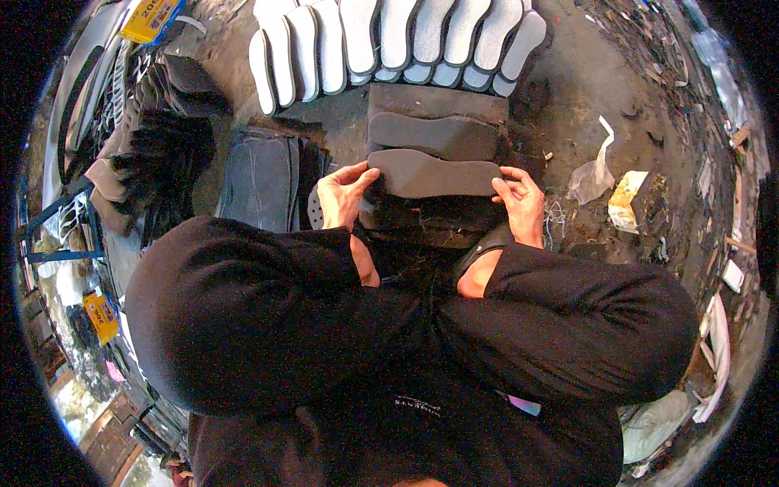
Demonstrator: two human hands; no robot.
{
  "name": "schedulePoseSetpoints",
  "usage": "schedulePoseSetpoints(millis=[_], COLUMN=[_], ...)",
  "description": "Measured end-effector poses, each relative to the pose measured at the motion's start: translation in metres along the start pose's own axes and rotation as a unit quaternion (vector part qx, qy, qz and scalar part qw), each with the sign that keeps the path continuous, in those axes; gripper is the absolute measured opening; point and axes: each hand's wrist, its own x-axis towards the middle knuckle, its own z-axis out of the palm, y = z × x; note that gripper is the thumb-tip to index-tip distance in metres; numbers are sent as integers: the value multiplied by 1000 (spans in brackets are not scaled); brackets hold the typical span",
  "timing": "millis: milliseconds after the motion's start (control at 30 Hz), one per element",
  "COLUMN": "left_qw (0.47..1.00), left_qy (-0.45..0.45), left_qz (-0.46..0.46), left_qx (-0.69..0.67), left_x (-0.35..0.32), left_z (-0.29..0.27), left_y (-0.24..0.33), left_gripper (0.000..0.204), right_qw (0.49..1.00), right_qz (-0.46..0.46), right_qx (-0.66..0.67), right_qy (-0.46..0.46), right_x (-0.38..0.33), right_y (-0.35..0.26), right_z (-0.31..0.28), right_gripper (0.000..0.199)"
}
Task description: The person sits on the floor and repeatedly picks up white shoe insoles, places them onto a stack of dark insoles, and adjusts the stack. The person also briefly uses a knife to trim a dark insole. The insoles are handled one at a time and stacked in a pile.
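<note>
A dark grey insole [434, 174] lies crosswise between my two hands. My left hand [345, 193] pinches its left end between thumb and fingers. At the other end, my right hand [520, 203] grips the tip the same way. Just beyond it, a second dark insole [434, 135] rests flat on a dark square board [434, 99]. Farther off, a fanned row of white-topped insoles [395, 36] with dark edges spreads across the floor.
To the left stands a stack of dark sheets [258, 183] with insole outlines on top. Beyond it is a heap of dark insoles [166, 138]. Crumpled clear plastic [591, 180] and a yellowish scrap [627, 201] lie on the dirty floor at right.
</note>
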Motion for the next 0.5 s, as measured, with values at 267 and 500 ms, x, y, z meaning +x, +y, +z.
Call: schedulePoseSetpoints(millis=[267,500], left_qw=[996,997], left_qy=[23,15], left_qz=[21,26], left_qx=[79,78], left_x=[4,6], left_z=[1,2], left_y=[-9,-5], left_gripper=[42,43], right_qw=[1000,1000], right_qz=[-7,-3], right_qx=[18,-1], right_qy=[8,8], right_x=[-1,1], right_y=[11,16], right_z=[-2,-2], right_gripper=[35,34])
